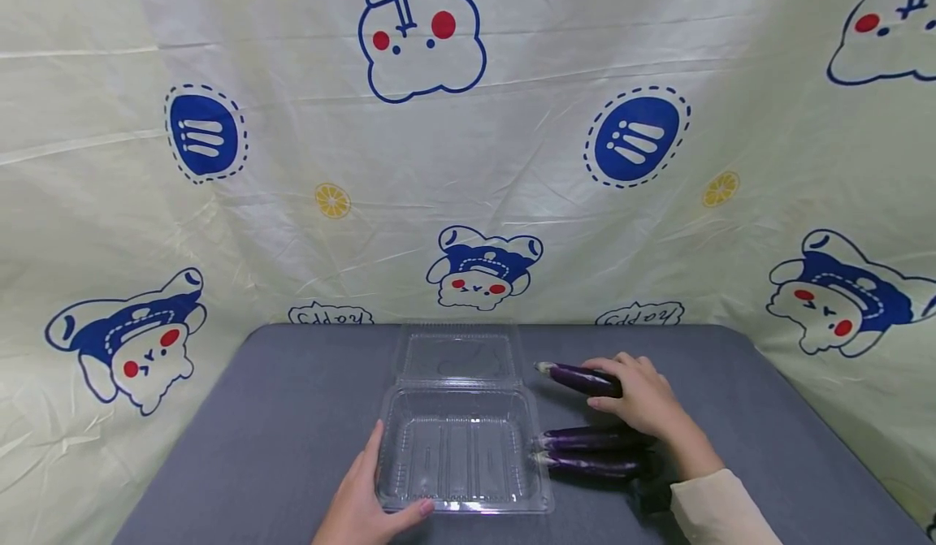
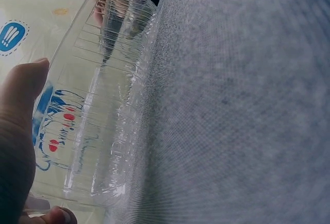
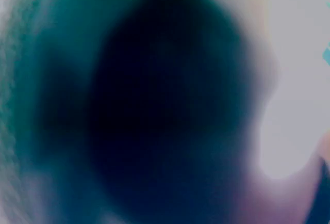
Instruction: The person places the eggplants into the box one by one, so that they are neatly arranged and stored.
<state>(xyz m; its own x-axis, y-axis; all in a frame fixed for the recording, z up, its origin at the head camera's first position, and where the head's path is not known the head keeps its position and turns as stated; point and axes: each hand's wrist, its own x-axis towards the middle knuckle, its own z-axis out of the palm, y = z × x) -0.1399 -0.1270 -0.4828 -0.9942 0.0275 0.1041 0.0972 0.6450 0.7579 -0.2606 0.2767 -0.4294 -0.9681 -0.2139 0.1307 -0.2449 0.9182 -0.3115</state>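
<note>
A clear plastic clamshell box (image 1: 468, 456) lies with its lid (image 1: 459, 358) folded back away from me. At its near left corner, my left hand (image 1: 366, 488) grips the rim, thumb along the front edge and a finger up the left side. The box wall (image 2: 87, 105) fills much of the left wrist view. My right hand (image 1: 639, 395) holds a dark purple eggplant (image 1: 581, 378) between thumb and fingers, its pale stem end pointing left. Two more eggplants (image 1: 595, 464) lie side by side under the right wrist, beside the box. A dark blurred shape (image 3: 170, 110) fills the right wrist view.
Grey cloth (image 1: 285, 423) covers the table. Behind it hangs a pale curtain (image 1: 512, 188) printed with cartoon figures. A small dark object (image 1: 651, 496) sits by the right sleeve (image 1: 720, 512), near the eggplants' far ends.
</note>
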